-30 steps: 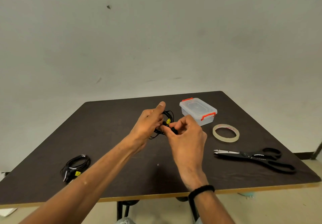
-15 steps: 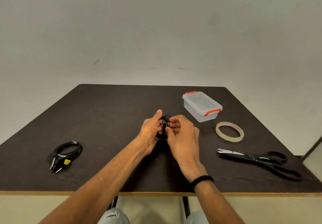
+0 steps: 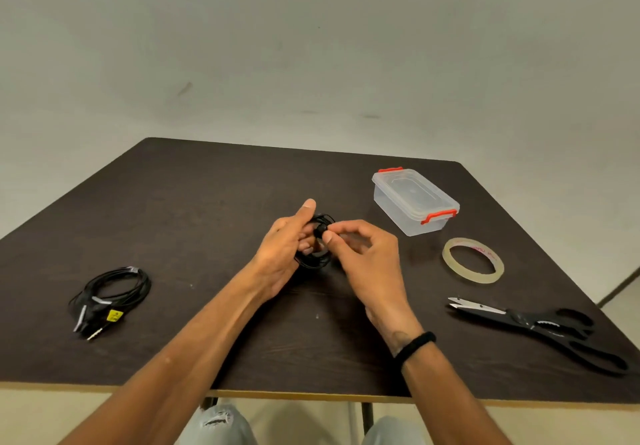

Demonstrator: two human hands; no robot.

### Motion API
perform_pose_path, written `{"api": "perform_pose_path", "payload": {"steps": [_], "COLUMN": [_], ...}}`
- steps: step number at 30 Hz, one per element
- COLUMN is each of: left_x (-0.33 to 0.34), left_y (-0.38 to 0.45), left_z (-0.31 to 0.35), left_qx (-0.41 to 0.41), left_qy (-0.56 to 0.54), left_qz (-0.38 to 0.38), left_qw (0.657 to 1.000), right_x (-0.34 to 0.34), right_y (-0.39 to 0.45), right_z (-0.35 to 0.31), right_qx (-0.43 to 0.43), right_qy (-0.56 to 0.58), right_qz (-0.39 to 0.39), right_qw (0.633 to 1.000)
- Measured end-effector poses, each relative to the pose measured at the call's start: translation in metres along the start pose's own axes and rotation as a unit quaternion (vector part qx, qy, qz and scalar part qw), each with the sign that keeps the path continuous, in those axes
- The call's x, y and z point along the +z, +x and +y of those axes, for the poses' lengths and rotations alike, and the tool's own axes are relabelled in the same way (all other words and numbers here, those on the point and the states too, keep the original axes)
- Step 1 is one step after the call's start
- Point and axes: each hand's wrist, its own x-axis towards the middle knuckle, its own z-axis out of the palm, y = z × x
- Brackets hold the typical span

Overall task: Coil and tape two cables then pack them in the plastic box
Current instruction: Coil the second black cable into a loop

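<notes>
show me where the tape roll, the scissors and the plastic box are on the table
tape roll (image 3: 450, 261): head view, on the ring's left wall.
scissors (image 3: 519, 318): head view, near the pivot where blades meet handles.
plastic box (image 3: 412, 191): head view, on the clear closed lid.

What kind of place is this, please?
Probably a plain indoor workspace, not a home kitchen or shop: a bare pale wall, one dark table, and only task items such as tape roll and scissors.

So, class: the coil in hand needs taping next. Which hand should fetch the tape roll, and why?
Probably the right hand: the tape roll lies on its side of the table. The left hand holds the cable coil and can keep it.
</notes>
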Motion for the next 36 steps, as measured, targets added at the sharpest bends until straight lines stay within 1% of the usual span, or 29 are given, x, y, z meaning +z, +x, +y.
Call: {"api": "perform_pose_path", "payload": {"steps": [2, 4, 7, 10, 12, 16, 19, 21, 23, 25, 26, 29, 31, 33, 36], "left_x": [-0.003, -0.004, -0.004, -0.003, -0.004, -0.005, -0.003, 0.0, 0.002, 0.003, 0.002, -0.003, -0.006, -0.006, -0.004], "left_y": [0.0, -0.001, -0.002, -0.002, -0.001, 0.002, 0.001, 0.0, -0.002, -0.003, -0.002, 0.002, 0.006, 0.008, 0.01], "left_z": [0.001, 0.002, 0.003, 0.002, 0.001, -0.001, -0.002, -0.003, -0.002, -0.002, -0.001, -0.001, 0.0, 0.003, 0.013], "left_qx": [-0.009, 0.001, 0.048, 0.106, 0.146, 0.194, 0.241, 0.266, 0.281, 0.282, 0.276, 0.237, 0.218, 0.2, 0.155], "left_qy": [-0.021, -0.011, 0.047, 0.113, 0.15, 0.183, 0.234, 0.262, 0.279, 0.276, 0.264, 0.196, 0.148, 0.118, 0.08], "left_qz": [0.007, 0.01, 0.016, 0.042, 0.072, 0.11, 0.133, 0.134, 0.129, 0.127, 0.126, 0.122, 0.126, 0.14, 0.158], "left_qw": [1.0, 1.0, 0.998, 0.987, 0.975, 0.957, 0.933, 0.918, 0.909, 0.91, 0.915, 0.944, 0.956, 0.963, 0.972], "right_x": [0.004, 0.006, 0.011, 0.012, 0.013, 0.017, 0.022, 0.026, 0.029, 0.027, 0.024, 0.015, 0.009, 0.007, 0.005], "right_y": [0.004, 0.009, 0.015, 0.024, 0.029, 0.039, 0.046, 0.051, 0.054, 0.056, 0.056, 0.05, 0.047, 0.046, 0.043], "right_z": [-0.003, -0.003, -0.001, 0.003, 0.006, 0.01, 0.009, 0.012, 0.015, 0.019, 0.019, 0.013, 0.009, 0.005, -0.002], "right_qx": [0.022, 0.021, 0.018, 0.028, 0.011, -0.034, -0.064, -0.037, 0.025, 0.054, 0.059, 0.06, 0.062, 0.084, 0.138], "right_qy": [0.055, 0.051, 0.016, 0.016, -0.011, -0.066, -0.116, -0.114, -0.043, 0.013, 0.035, 0.12, 0.139, 0.159, 0.207], "right_qz": [-0.025, -0.04, -0.043, -0.028, -0.027, -0.032, -0.024, -0.009, -0.009, -0.042, -0.075, -0.187, -0.233, -0.253, -0.26], "right_qw": [0.998, 0.998, 0.999, 0.999, 1.0, 0.997, 0.991, 0.993, 0.999, 0.998, 0.995, 0.973, 0.96, 0.951, 0.933]}}
